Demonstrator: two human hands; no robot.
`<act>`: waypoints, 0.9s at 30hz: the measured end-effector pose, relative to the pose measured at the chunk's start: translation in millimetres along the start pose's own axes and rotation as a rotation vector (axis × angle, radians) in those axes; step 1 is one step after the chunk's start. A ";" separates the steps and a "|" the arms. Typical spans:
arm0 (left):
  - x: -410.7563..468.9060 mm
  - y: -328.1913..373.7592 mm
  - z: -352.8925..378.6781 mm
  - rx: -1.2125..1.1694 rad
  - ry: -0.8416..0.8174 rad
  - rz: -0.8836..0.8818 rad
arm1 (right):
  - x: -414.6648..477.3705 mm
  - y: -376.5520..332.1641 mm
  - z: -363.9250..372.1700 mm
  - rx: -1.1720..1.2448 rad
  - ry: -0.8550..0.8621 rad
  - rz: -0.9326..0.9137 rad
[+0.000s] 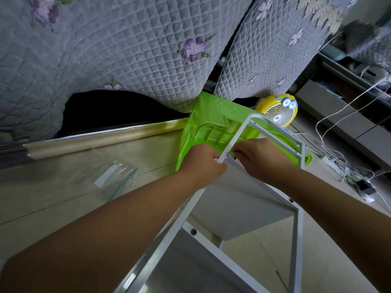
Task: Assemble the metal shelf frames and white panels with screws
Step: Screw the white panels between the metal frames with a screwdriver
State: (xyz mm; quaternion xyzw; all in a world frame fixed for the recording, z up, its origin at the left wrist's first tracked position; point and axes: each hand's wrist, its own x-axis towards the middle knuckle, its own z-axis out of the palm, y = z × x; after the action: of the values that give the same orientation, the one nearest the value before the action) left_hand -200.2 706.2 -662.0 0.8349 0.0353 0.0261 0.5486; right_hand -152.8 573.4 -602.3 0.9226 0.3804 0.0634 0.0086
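A white metal shelf frame [234, 136] stands in front of me, its rounded top end leaning over a green plastic stool [203, 123]. White panels [239, 199] are fixed between its rails, with dark screw heads [193, 231] showing lower down. My left hand [203, 163] grips the frame's left rail at the top panel's corner. My right hand [260, 157] is just right of that rail, and its fingertips pinch a small dark screw [234, 157] against the frame. The joint itself is hidden by my fingers.
A clear zip bag [118, 178] lies on the pale floor to the left. A quilted grey cover [127, 49] hangs over furniture behind. A yellow cartoon fan [279, 113] stands behind the stool. White cables [342, 115] trail at the right.
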 end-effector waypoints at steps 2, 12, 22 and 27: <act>-1.1 -0.2 0.4 -0.027 0.013 0.011 | 3.9 2.0 -3.5 -0.090 -0.076 -0.019; 2.6 -2.3 5.1 -0.018 0.024 0.044 | -11.8 3.6 15.1 -0.015 0.209 -0.092; 0.1 0.6 4.2 0.008 0.059 0.033 | 4.8 0.7 8.5 -0.036 0.160 -0.112; 0.2 1.5 2.4 0.045 0.027 0.028 | -11.6 10.2 14.0 0.246 0.324 0.060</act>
State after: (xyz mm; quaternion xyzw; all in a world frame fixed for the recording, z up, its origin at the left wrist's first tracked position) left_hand -199.8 703.5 -661.5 0.8470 0.0315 0.0445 0.5287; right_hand -152.1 558.5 -616.8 0.9053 0.3542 0.1644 -0.1671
